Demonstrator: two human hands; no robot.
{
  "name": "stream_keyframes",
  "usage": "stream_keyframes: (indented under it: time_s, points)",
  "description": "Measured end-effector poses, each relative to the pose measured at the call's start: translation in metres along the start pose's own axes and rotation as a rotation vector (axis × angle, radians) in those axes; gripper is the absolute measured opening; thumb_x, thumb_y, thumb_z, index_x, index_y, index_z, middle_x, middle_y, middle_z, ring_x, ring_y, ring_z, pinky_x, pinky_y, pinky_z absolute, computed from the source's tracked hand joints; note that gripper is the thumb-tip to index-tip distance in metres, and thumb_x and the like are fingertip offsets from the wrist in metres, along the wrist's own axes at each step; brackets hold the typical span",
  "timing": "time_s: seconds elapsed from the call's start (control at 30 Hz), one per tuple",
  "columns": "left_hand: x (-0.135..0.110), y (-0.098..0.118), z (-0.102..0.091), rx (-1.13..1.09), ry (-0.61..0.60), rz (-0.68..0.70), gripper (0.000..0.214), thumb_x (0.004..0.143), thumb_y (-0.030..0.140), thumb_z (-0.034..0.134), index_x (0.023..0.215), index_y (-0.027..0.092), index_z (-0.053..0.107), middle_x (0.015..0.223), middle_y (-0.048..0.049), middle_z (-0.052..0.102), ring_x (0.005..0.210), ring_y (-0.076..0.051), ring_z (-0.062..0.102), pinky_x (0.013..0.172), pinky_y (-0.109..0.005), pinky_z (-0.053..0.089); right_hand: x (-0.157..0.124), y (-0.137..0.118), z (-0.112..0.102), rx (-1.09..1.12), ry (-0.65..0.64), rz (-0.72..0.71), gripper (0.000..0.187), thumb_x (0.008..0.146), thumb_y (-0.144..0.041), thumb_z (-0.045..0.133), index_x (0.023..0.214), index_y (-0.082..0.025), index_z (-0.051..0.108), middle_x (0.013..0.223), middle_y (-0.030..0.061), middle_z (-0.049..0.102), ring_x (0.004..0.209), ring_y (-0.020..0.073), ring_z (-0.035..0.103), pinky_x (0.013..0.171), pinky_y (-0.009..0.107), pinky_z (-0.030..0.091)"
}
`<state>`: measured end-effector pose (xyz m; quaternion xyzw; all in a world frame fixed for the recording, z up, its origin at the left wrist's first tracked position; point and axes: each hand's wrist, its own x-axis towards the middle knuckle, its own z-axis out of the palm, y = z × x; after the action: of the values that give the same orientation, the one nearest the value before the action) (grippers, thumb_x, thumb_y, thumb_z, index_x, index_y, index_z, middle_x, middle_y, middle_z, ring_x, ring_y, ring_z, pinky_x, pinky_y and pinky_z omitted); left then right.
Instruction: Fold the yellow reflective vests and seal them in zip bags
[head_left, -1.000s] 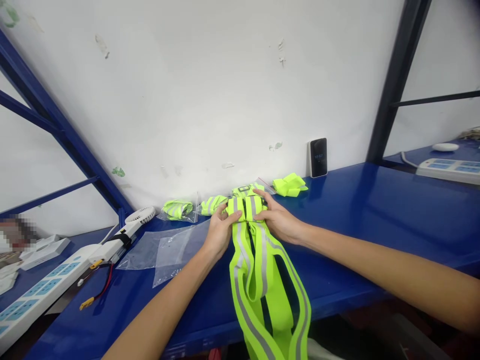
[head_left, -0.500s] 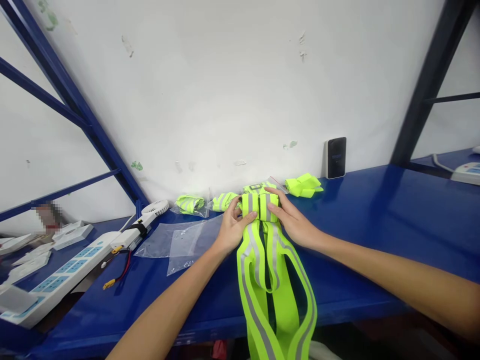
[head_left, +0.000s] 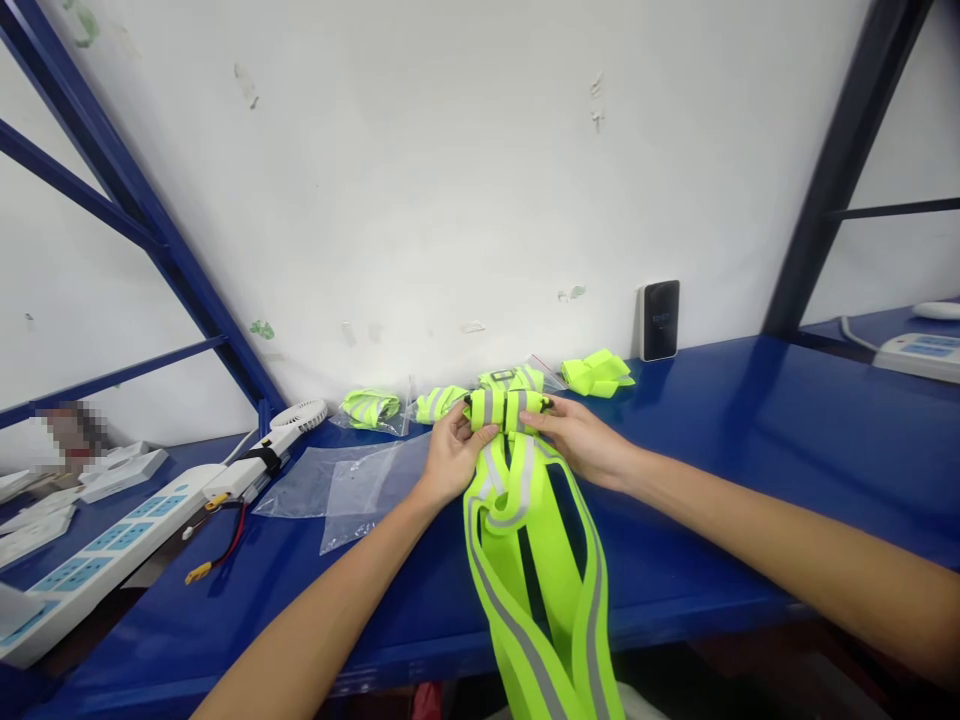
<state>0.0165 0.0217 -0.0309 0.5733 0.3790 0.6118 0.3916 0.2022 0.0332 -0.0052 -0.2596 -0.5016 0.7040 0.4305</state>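
Note:
Between my two hands is a neon-yellow reflective vest (head_left: 551, 530) made of straps with grey stripes. Its upper end is rolled into a bundle, while the loose straps hang down over the table's front edge. My left hand (head_left: 456, 452) grips the left side of the roll, thumb in front and fingers behind. On the right side, my right hand (head_left: 581, 437) pinches the roll in the same way. Just behind the roll lie folded neon-yellow bundles in clear bags, one of them (head_left: 371, 408) at the left and another (head_left: 439, 403) nearer the middle.
Flat clear plastic bags (head_left: 360, 490) lie left of my hands on the blue table (head_left: 720, 480). Further left are a power strip (head_left: 127, 545), a small white fan (head_left: 300, 415) and a yellow-plugged cable (head_left: 225, 550). A loose neon-yellow bundle (head_left: 598, 373) and a dark-screened device (head_left: 660, 320) stand by the wall.
The rolled end has turned and looks flatter, and the inner strap loop has shifted to the left. Both hands keep their hold. The whole view has moved slightly.

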Motion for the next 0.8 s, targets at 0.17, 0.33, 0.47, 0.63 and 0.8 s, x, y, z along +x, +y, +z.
stream_keyframes:
  time_s: [0.17, 0.33, 0.47, 0.63, 0.8]
  points:
    - [0.003, -0.005, -0.006, 0.102, 0.004, 0.107, 0.029, 0.07, 0.025, 0.079, 0.095, 0.017, 0.065, 0.095, -0.003, 0.067, 0.092, -0.018, 0.065, 0.083, -0.027, 0.052, -0.002, -0.002, 0.001, 0.157, -0.025, 0.143, 0.035, 0.078, -0.011, 0.066, 0.111, -0.023, 0.062, 0.101, 0.0032, 0.072, 0.086, 0.0175, 0.069, 0.075, 0.029, 0.055]
    - [0.001, 0.0, -0.006, 0.14, 0.026, 0.117, 0.029, 0.07, 0.024, 0.079, 0.096, 0.018, 0.067, 0.097, -0.0037, 0.067, 0.094, -0.02, 0.064, 0.085, -0.028, 0.05, -0.001, 0.001, -0.001, 0.185, -0.058, 0.161, 0.047, 0.075, -0.004, 0.063, 0.118, -0.024, 0.059, 0.097, 0.003, 0.072, 0.084, 0.0184, 0.07, 0.074, 0.03, 0.056]
    - [-0.002, 0.008, -0.002, 0.16, -0.019, 0.143, 0.028, 0.069, 0.024, 0.08, 0.094, 0.018, 0.069, 0.101, -0.0058, 0.068, 0.096, -0.02, 0.063, 0.088, -0.03, 0.048, 0.004, 0.01, -0.003, 0.081, 0.043, 0.092, 0.055, 0.065, 0.003, 0.066, 0.114, -0.021, 0.063, 0.099, 0.0049, 0.073, 0.087, 0.0207, 0.069, 0.081, 0.035, 0.056]
    - [-0.002, 0.012, -0.004, 0.146, -0.035, 0.183, 0.024, 0.07, 0.022, 0.078, 0.092, 0.019, 0.07, 0.105, -0.0069, 0.068, 0.101, -0.022, 0.062, 0.09, -0.031, 0.048, 0.002, 0.012, -0.006, -0.016, -0.045, -0.026, 0.066, 0.065, -0.002, 0.073, 0.124, -0.025, 0.059, 0.105, 0.0027, 0.071, 0.093, 0.0189, 0.067, 0.086, 0.034, 0.055]
    - [-0.001, 0.009, -0.007, 0.243, -0.019, 0.315, 0.022, 0.069, 0.009, 0.071, 0.088, 0.02, 0.071, 0.102, -0.0071, 0.068, 0.1, -0.022, 0.063, 0.089, -0.032, 0.048, -0.005, 0.0, -0.004, 0.038, -0.172, 0.106, 0.057, 0.077, -0.023, 0.074, 0.13, -0.026, 0.054, 0.103, 0.005, 0.071, 0.082, 0.0183, 0.07, 0.068, 0.029, 0.059]
